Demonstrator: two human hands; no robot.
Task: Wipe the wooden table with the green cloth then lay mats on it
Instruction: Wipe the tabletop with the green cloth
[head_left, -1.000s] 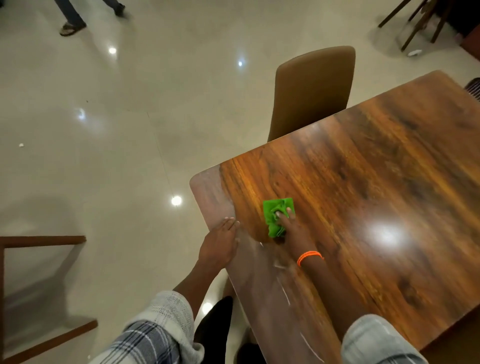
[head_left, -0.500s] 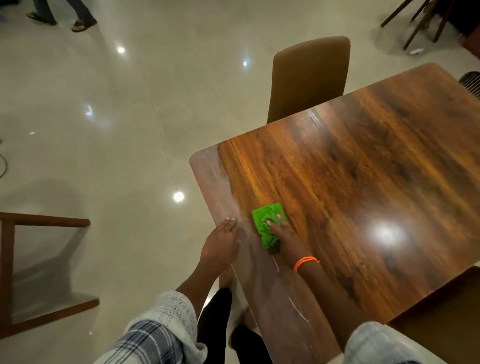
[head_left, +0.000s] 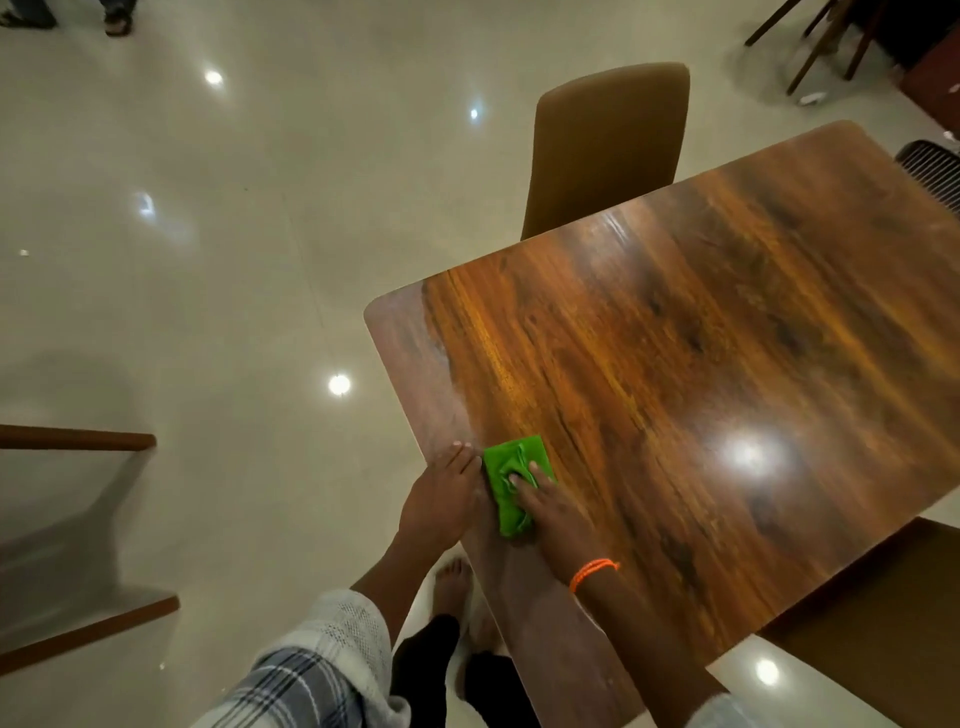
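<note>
Cloth: the green cloth (head_left: 511, 480) lies folded on the tabletop (head_left: 675, 364) at its near left edge, now touching or just beside the left hand; a second ago it sat further in from that edge.
Right hand: the right hand (head_left: 550, 512) presses the cloth down with straight fingers (head_left: 524, 475) spread on top, not curled round it; it has dragged the cloth leftward and nearer to the person.
Left hand: the left hand (head_left: 441, 499) rests flat on the tabletop's edge, fingers extended, holding nothing, much where it was before.
Meaning: the stroke has reached the edge, so this strip looks covered; the wiping judged still under way, with most of the far and right surface yet to pass over.
Mats: none in view, so laying has not begun.
Surroundings: a brown chair (head_left: 608, 150) stands at the far side.
</note>
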